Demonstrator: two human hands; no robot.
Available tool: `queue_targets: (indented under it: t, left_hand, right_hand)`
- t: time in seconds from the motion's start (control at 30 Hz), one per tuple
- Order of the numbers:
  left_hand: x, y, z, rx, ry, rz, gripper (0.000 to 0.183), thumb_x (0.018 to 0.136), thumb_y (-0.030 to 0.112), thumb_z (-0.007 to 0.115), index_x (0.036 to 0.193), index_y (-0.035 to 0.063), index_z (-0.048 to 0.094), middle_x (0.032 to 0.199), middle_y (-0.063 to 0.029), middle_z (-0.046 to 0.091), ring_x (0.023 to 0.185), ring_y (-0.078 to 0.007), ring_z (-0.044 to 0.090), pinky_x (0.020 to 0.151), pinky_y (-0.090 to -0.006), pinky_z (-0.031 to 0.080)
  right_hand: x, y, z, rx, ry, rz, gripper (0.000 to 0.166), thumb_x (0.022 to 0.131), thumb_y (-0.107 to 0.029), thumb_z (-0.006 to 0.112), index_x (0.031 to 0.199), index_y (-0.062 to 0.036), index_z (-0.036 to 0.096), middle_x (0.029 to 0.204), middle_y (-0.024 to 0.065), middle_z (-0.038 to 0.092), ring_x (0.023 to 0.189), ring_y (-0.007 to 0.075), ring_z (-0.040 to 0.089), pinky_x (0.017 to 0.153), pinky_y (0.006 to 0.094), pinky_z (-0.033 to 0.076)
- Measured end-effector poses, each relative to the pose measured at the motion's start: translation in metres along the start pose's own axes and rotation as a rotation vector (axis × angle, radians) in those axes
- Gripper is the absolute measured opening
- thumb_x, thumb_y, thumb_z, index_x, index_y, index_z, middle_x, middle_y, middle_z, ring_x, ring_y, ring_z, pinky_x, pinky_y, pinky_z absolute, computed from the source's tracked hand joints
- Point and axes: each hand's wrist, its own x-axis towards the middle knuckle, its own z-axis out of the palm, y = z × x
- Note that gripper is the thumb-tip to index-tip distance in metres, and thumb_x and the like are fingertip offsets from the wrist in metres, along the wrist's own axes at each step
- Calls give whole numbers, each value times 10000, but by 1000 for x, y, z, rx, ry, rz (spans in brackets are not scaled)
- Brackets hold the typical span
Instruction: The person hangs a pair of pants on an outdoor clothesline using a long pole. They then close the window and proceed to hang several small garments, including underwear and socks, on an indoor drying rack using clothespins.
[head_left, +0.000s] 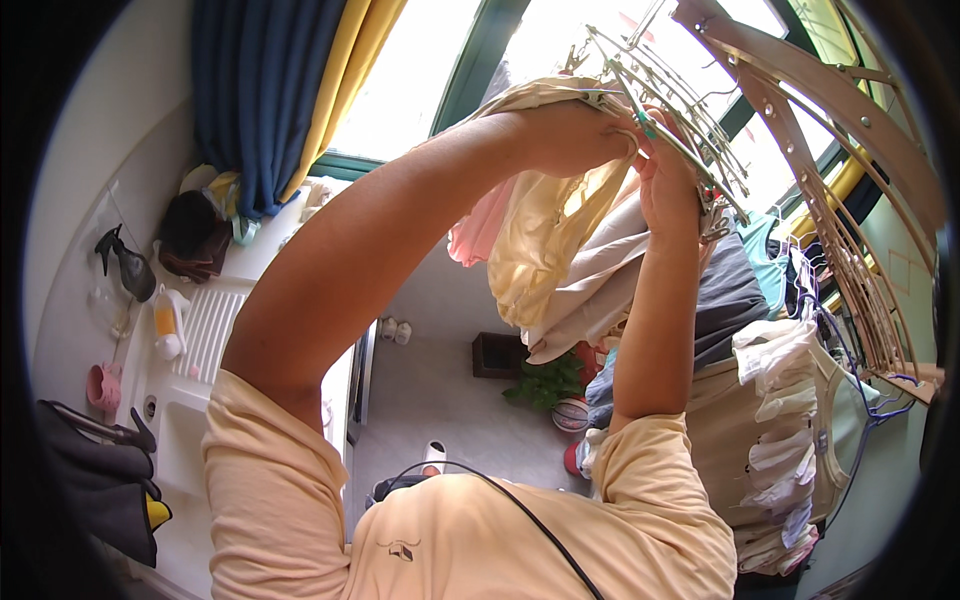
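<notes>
Both arms reach up to a metal clip hanger (675, 112) in front of the window. My left hand (589, 139), on the arm at the picture's left, is bent at the wrist beside a pale yellow cloth garment (532, 255). My right hand (664, 176) is raised against the hanger's frame, its fingertips at the strap-like upper edge of that garment. Which fingers pinch the cloth is partly hidden. A pink cloth (484, 225) and a light grey garment (600, 270) hang just behind. Metal clips (716, 225) dangle at the hanger's lower end.
A brown folding drying rack (810, 97) spans the upper right. More laundry (780, 420) hangs at right, with a blue hanger (874, 412). At left are a washbasin (180, 435), a spray bottle (127, 262) and a blue curtain (262, 97). A basketball (570, 414) and plant (547, 379) stand below.
</notes>
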Motion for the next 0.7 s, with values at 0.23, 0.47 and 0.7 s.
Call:
queue_targets:
  t: [0.23, 0.47, 0.7]
  left_hand:
    - [13, -21, 13, 367, -36, -102, 305, 1021, 329, 555, 1252, 216, 720, 1098, -67, 731, 1000, -245, 688, 904, -357, 534]
    - [11, -12, -5, 208, -52, -314, 324, 968, 395, 649, 1126, 125, 733, 921, -79, 744, 824, -179, 702, 798, -348, 549]
    - [2, -24, -13, -207, -53, -385, 274, 981, 338, 647, 1159, 146, 730, 934, -52, 754, 870, -186, 705, 807, -359, 551]
  right_hand:
    - [-3, 24, -8, 322, 30, 117, 120, 1023, -210, 628, 1128, -153, 643, 1254, 180, 707, 1106, 255, 695, 900, 442, 581]
    - [-6, 40, 14, 367, 65, 187, 275, 1119, -287, 452, 1177, -70, 610, 1251, 224, 686, 1105, 300, 694, 946, 457, 578]
    - [6, 51, 17, 258, 162, 31, 138, 1083, -216, 556, 1139, -91, 572, 986, 62, 672, 899, 160, 691, 799, 332, 592]
